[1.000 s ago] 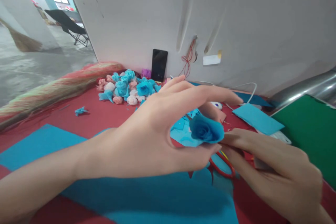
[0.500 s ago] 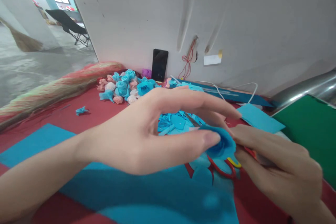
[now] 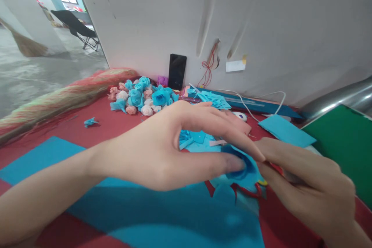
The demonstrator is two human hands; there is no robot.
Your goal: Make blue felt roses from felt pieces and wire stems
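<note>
Head view: my left hand (image 3: 162,151) is loosely curved, thumb inside the blue flower (image 3: 247,178), index fingertip by its right edge; can't tell if it's gripping. My right hand (image 3: 314,190) is pinched closed, apparently on the flower's base. Flower sits between both hands, above the blue sheet (image 3: 162,217). Petals look thin: I'd keep the base steady, thumb pressure light and even, to avoid creasing.

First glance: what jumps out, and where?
A blue flower shows right of centre, under the thumb of the left hand, with the right hand beside it. Behind, left of the black phone, sits a heap of blue, pink and white flowers. A green panel stands out at the right edge.
</note>
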